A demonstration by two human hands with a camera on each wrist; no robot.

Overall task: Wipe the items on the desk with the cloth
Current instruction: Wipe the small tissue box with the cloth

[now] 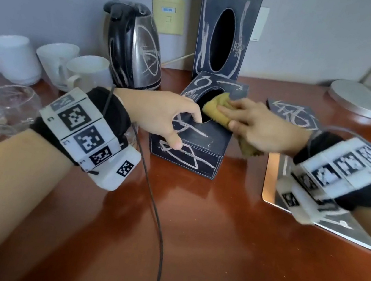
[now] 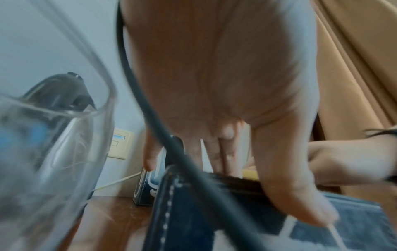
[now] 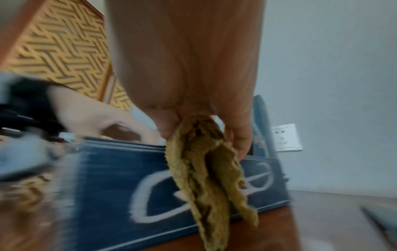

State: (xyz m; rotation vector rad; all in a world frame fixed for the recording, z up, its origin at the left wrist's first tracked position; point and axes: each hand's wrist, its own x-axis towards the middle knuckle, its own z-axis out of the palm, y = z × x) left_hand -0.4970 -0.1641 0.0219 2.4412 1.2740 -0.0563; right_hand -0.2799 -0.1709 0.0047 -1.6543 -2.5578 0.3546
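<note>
Right hand [image 1: 259, 129], fingers [image 1: 226, 110] flat, presses the yellow cloth [image 1: 217, 111] onto the top of the low tissue box [image 1: 194, 141], at the rim of its oval opening. Left hand [image 1: 159, 112] clamps the box, fingertips on top, thumb on the front face. Best bet: keep that brace firm and sweep toward the chalky scribbles near the left fingers. Beyond the fingers stand 1 tall box [image 1: 228, 26] and a kettle [image 1: 133, 46]; a wrist cable [image 1: 154, 198] trails across the table [image 1: 211, 252] below the left hand.
</note>
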